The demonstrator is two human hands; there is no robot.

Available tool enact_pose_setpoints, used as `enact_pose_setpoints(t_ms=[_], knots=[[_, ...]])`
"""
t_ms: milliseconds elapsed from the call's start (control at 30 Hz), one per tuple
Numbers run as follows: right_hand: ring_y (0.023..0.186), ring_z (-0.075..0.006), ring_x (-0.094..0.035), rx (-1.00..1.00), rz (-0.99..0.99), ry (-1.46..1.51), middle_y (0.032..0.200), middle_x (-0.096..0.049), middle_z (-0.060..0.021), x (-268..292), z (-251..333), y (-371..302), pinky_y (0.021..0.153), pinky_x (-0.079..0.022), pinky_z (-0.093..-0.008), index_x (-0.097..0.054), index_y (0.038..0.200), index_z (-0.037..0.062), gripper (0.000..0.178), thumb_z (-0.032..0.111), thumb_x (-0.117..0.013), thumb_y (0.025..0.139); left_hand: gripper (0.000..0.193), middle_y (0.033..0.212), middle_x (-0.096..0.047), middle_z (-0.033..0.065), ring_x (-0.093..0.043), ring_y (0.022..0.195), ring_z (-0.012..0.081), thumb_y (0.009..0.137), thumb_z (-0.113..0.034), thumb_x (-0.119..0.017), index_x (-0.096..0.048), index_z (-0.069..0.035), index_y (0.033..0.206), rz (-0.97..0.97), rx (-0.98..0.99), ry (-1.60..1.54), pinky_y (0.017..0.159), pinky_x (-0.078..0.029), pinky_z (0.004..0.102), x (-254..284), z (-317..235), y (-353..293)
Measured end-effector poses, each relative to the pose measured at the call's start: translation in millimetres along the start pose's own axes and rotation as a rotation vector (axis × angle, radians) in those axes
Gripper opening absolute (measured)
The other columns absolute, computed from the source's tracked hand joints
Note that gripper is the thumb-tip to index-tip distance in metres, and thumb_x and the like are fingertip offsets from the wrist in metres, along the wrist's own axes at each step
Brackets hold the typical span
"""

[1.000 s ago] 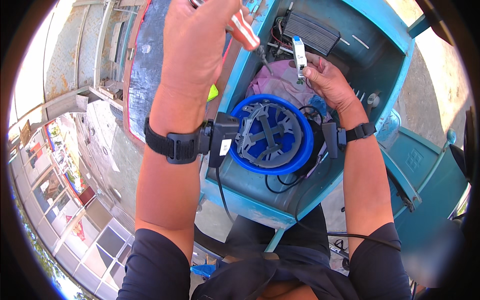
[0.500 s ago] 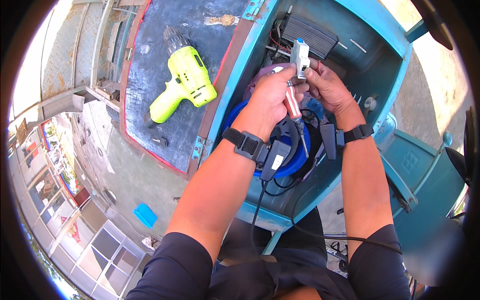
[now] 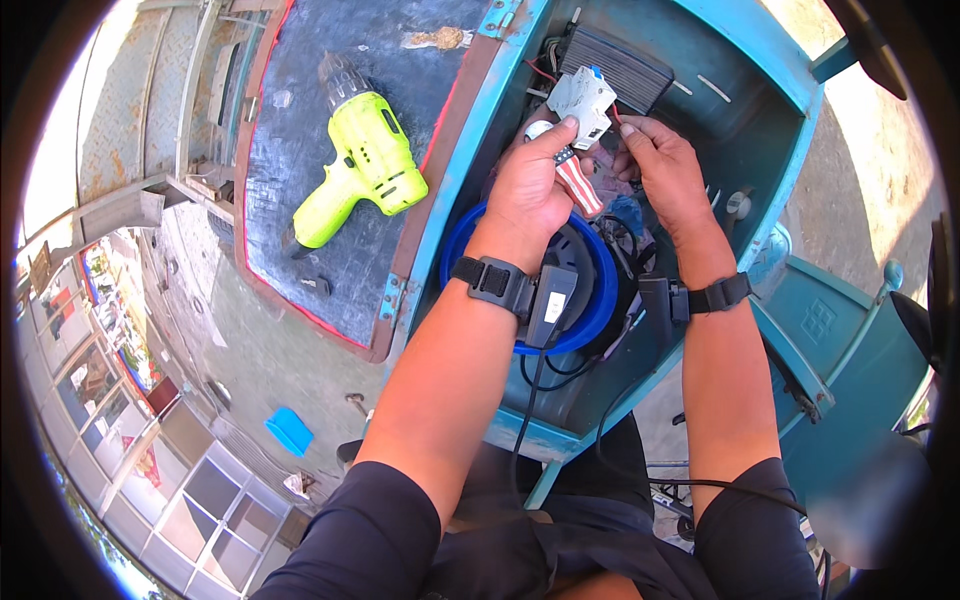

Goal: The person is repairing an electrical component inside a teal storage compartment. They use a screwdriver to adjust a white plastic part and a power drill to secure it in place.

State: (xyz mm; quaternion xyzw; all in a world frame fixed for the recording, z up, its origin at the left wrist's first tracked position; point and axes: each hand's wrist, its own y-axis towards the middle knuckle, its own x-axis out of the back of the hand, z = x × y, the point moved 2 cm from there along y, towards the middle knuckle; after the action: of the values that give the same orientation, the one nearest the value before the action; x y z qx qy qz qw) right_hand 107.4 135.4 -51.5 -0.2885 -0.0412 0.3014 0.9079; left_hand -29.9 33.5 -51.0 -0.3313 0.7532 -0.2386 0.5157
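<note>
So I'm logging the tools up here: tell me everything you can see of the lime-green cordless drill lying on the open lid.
The lime-green cordless drill looks like moulded plastic with a dark grey chuck at its upper end and a dark base at the foot of its handle. It lies flat on its side on the dark, worn inner face of the open hinged lid, chuck pointing up-picture, handle angled toward the lower left. No bit is discernible. Neither hand touches it.

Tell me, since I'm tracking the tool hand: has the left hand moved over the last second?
Yes. The left hand came down from above the open lid into the teal box, beside the white breaker.
</note>
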Motion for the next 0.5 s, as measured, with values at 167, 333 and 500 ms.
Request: enact_pose_setpoints(t_ms=[167,333,500], knots=[[0.075,-0.0075,-0.060,0.110,0.022,-0.006,0.085,-0.068,0.0000,7,14,-13,0.067,-0.050,-0.0252,-0.074,0.113,0.0007,0.023,0.019,-0.069,0.099,0.037,0.112,-0.069,0.0084,-0.067,0.094,0.0207,0.097,-0.010,-0.068,-0.057,-0.010,0.132,-0.025,-0.076,0.002,0.071,-0.053,0.0354,-2,4,3],[0.073,-0.0070,-0.058,0.111,0.096,-0.013,0.085,-0.068,0.0010,8,19,-22,0.067,-0.048,-0.0240,-0.075,0.105,0.0012,0.020,0.020,-0.069,0.099,0.040,0.117,-0.067,0.0079,-0.065,0.101,0.0215,0.099,-0.009,-0.064,-0.054,-0.012,0.138,0.023,-0.130,-0.046,0.079,-0.054,0.0359,-11,13,2],[0.069,-0.0069,-0.057,0.040,0.075,-0.038,0.084,-0.069,0.0004,3,18,-22,0.064,-0.048,-0.0245,-0.075,0.100,0.0007,0.021,0.021,-0.068,0.099,0.040,0.120,-0.066,0.0091,-0.065,0.102,0.0239,0.101,-0.010,-0.061,-0.052,-0.012,0.140,0.052,-0.157,-0.083,0.085,-0.056,0.0388,-16,21,10]])
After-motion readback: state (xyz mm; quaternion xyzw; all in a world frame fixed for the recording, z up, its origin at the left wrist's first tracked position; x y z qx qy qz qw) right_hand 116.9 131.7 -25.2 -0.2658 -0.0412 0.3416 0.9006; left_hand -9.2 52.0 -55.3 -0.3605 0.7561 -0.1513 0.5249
